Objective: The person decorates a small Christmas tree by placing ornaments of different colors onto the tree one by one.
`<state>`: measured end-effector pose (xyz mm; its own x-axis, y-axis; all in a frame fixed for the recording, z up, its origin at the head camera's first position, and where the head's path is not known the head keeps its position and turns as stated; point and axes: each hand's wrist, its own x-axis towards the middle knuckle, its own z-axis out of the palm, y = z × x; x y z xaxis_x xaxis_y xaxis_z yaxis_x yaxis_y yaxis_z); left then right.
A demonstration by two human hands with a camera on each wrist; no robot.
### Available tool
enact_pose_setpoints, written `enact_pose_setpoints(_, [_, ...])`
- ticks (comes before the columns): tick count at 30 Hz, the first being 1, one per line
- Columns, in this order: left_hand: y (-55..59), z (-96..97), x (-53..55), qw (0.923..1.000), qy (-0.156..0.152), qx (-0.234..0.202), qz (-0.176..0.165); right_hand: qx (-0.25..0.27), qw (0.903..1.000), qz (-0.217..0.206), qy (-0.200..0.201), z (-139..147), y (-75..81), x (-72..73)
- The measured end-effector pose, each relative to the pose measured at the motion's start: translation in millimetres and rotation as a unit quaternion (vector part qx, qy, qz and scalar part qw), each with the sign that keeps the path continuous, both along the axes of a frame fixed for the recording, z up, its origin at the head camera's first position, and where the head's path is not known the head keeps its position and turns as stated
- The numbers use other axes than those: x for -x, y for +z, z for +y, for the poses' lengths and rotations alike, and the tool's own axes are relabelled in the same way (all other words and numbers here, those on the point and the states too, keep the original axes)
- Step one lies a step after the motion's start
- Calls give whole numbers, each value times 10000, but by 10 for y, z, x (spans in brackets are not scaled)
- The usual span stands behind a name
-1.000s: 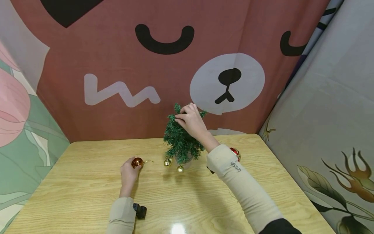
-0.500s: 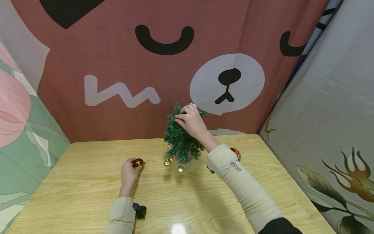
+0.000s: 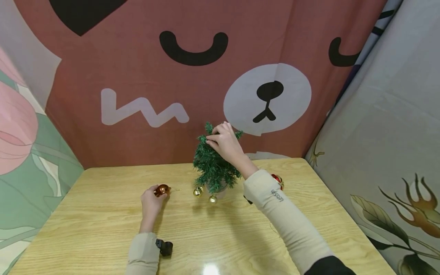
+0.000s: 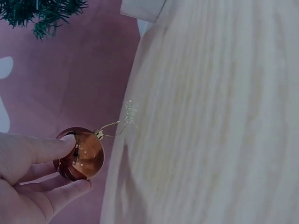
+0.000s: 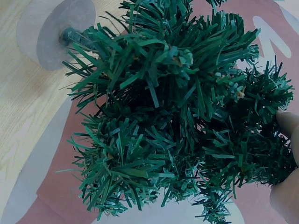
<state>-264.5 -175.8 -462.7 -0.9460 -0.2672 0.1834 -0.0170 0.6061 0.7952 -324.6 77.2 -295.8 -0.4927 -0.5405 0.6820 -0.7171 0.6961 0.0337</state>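
Observation:
Between the thumb and fingers of my left hand (image 3: 150, 202) is a shiny copper-coloured Christmas bauble (image 3: 162, 190), pinched at its side. Its gold cap and looped gold string (image 4: 112, 123) point away from the palm in the left wrist view. Toward the back of the table stands a small green artificial Christmas tree (image 3: 214, 168), upright on a round grey base (image 5: 65, 35). My right hand (image 3: 227, 143) grips the tree near its top, with fingertips pinching a branch. Two gold baubles (image 3: 198, 191) hang low at the tree's front, above their shadows.
A red bauble with gold trim (image 3: 277, 181) lies to the right of the tree, partly behind the right sleeve (image 3: 282, 214). Fabric with a bear print (image 3: 144, 145) rises right behind the table's back edge. A black wrist camera (image 3: 165, 248) sits on the left cuff.
The copper bauble has turned slightly in my left fingers, its string shifting a little. My right hand keeps its hold on the tree without visible movement.

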Motion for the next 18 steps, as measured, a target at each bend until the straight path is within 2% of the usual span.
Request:
enact_pose_setpoints(6, [91,28,-23,9997,-11,-99,245,34,10000,40,34,10,-6,12])
enact_pose_setpoints(18, [273,89,-71,9981,47,-366,489,20,10000,68,25,4,-5,19])
